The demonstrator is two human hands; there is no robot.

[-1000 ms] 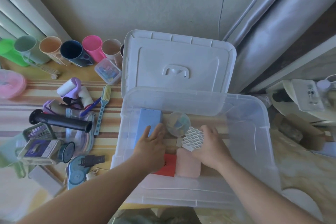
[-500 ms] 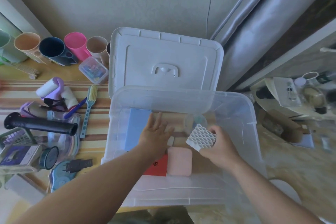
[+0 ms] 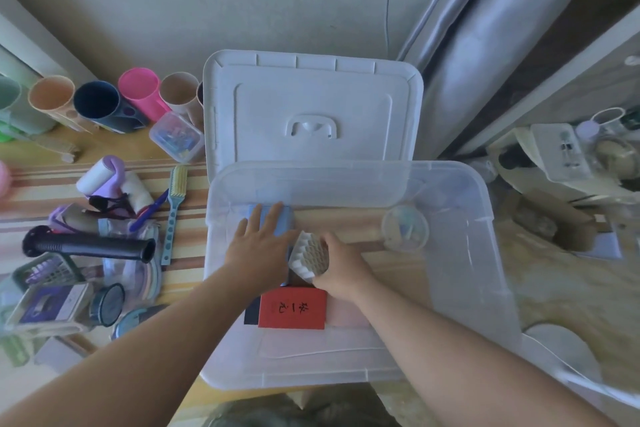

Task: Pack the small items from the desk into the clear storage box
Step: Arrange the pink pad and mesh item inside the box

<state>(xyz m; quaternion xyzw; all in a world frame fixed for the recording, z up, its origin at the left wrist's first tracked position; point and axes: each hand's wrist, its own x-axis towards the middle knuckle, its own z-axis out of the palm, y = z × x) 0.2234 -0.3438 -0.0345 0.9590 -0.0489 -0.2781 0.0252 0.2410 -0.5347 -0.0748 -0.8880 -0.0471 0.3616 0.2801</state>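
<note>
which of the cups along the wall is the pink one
The pink cup, fourth from the left in the row, between the dark blue cup and a beige cup; no other is bright pink.

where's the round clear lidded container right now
In the head view, the round clear container sits inside the clear storage box, right of centre, well to the right of the right hand holding the white lattice piece.

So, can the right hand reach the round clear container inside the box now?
Probably yes: the round clear container lies uncovered just right of the right hand, but that hand is holding the white lattice piece.
</note>
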